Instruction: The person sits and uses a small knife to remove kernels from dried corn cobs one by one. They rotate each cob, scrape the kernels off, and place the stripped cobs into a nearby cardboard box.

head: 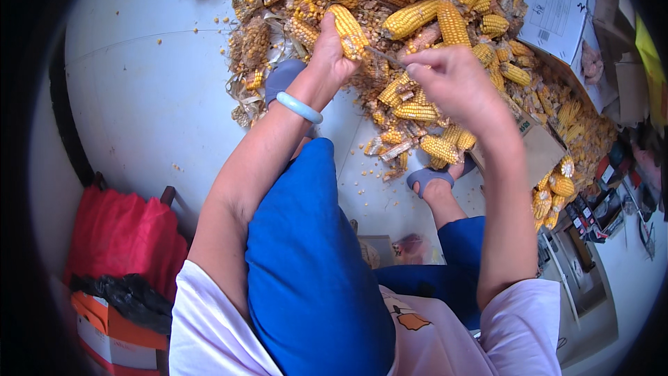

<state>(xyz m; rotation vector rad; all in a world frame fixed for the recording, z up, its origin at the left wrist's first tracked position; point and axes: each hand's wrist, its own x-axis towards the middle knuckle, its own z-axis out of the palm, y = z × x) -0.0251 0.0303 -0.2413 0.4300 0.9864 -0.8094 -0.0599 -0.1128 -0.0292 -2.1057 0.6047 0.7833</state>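
My left hand [332, 55] grips a yellow ear of corn [348, 31] from its side, with the thumb along the husked kernels. In my right hand [449, 78] is a thin metal tool [385, 56], perhaps a screwdriver or an awl; its handle is hidden in the fist. The tool's tip meets the lower end of the ear, close to my left hand. Below and beyond both hands spreads a heap of corn ears [417, 15], some whole, some broken or partly stripped, among loose kernels and debris.
A white cardboard box [558, 5] stands at the right of the heap. A brown carton [540, 141] sits under my right forearm, with more corn [553, 188] beside it. At left are a red cloth-covered seat [125, 235], a black plastic bag [130, 300] and an orange box [99, 316].
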